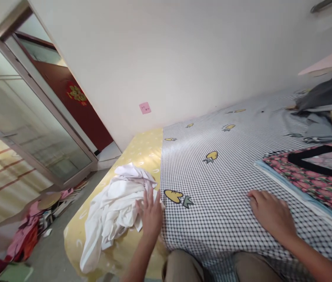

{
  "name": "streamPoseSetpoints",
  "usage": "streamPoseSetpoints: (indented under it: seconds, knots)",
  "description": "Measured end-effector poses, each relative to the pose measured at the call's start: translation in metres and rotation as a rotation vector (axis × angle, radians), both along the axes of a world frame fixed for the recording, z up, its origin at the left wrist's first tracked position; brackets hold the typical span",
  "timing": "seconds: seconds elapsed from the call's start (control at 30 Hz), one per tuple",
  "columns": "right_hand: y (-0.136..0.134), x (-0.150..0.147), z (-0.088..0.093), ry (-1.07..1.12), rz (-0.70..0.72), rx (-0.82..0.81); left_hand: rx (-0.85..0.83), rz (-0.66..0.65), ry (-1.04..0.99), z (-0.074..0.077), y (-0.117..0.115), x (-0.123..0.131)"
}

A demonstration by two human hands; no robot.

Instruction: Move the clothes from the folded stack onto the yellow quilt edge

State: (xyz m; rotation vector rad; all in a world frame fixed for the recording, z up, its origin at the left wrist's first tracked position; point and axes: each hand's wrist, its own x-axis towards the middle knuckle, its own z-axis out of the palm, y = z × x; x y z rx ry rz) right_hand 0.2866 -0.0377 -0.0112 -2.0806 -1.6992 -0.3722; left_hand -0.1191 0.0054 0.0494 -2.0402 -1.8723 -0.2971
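Observation:
A crumpled heap of white clothing [118, 199] lies on the yellow strip of the bed, one part of it trailing toward the front edge. My left hand [151, 213] is at the right side of this heap, its fingers spread and its fingertips over the cloth's edge; it grips nothing. On the black-and-white checked sheet [213, 223] rests my right hand [271, 214], palm down with loosely bent fingers and nothing visible in it. To its right is a flat stack of folded clothes, with a pink-and-black patterned top [309, 172] uppermost and light-blue and white layers beneath.
More folded clothes [324, 98], grey, dark and tan, are piled at the far right. Clothes and other items [33, 223] lie on the floor left of the bed. A glass-paned door [36, 105] stands at the left. My knees [183, 266] are against the bed's front edge.

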Motion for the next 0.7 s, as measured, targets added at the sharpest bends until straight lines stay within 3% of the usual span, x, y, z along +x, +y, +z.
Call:
streamPoseSetpoints:
  seconds: [0.1, 0.23, 0.47, 0.7]
  knots:
    - [0.001, 0.002, -0.002, 0.018, 0.002, 0.001, -0.033, -0.083, 0.153, 0.012, 0.028, -0.045]
    - [0.002, 0.006, -0.006, 0.068, -0.004, -0.006, -0.037, 0.015, 0.194, 0.006, 0.059, -0.083]
    - [0.004, 0.007, -0.009, 0.073, -0.022, -0.024, -0.063, 0.142, 0.179, -0.001, 0.094, -0.07]
    - [0.003, -0.008, 0.018, 0.132, -0.075, -0.126, -0.163, 0.214, 0.132, 0.006, 0.092, -0.049]
